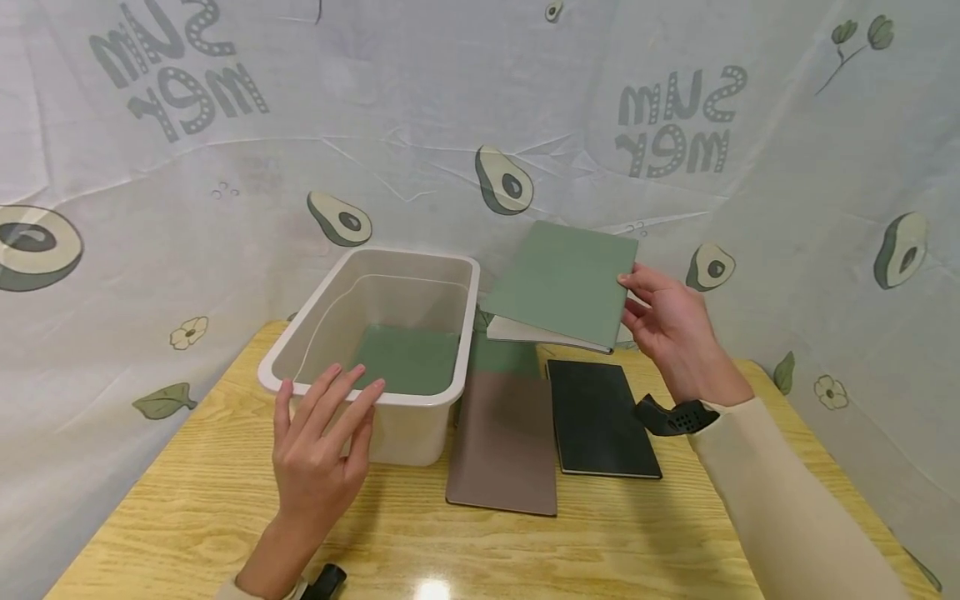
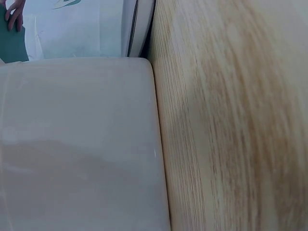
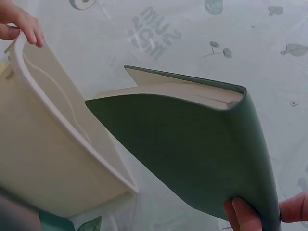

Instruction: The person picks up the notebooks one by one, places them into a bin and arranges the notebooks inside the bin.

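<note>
In the head view my right hand pinches a green notebook by its spine, thumb on one cover and fingers on the other. The notebook hangs in the air to the right of a cream plastic bin, its covers slightly spread, as the right wrist view shows. My left hand rests its outstretched fingers on the bin's near rim. Inside the bin a flat green notebook lies on the bottom.
A brown notebook lies right of the bin, overlapping another green one. Farther right is a black notebook. All rest on a wooden table. A patterned curtain hangs behind and at both sides.
</note>
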`<state>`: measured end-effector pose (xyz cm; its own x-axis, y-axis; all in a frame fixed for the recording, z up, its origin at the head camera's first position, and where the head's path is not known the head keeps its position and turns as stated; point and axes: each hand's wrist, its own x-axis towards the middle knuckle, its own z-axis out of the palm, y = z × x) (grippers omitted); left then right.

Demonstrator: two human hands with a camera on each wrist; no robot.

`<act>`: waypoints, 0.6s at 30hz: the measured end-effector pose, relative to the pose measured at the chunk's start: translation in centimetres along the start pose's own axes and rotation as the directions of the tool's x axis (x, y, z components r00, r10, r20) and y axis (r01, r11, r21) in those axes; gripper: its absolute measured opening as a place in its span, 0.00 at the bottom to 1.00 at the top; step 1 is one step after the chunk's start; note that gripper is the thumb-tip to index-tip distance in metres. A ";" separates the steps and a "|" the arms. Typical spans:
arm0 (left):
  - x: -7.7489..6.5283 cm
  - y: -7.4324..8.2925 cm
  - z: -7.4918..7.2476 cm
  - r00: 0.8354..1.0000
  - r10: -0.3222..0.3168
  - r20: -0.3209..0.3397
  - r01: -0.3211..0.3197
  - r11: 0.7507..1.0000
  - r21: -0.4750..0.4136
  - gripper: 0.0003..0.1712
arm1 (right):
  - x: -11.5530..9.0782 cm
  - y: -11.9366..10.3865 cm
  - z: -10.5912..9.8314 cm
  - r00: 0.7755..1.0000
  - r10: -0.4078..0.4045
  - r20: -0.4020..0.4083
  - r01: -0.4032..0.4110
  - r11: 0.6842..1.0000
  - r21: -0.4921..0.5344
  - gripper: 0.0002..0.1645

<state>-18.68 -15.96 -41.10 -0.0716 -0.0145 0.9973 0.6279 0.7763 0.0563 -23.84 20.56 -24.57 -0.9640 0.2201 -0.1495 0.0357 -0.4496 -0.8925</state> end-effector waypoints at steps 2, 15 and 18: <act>0.0 0.0 0.0 1.000 -0.003 -0.001 0.003 1.000 -0.001 0.15 | 0.1 0.1 0.6 1.000 -0.003 0.011 0.002 1.000 0.007 0.38; -0.1 0.0 0.0 1.000 -0.014 0.003 0.014 1.000 -0.003 0.16 | 0.8 1.4 3.6 0.999 -0.003 0.054 -0.001 0.997 0.081 0.29; -0.1 0.1 0.0 1.000 -0.015 0.009 0.015 1.000 -0.003 0.16 | 1.0 1.7 4.1 0.998 -0.011 0.059 0.006 0.997 0.079 0.29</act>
<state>-18.61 -15.95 -41.19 -0.0876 -0.0207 0.9959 0.6293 0.7739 0.0715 -25.84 16.42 -24.51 -0.9782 0.1732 -0.1146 0.0092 -0.5152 -0.8570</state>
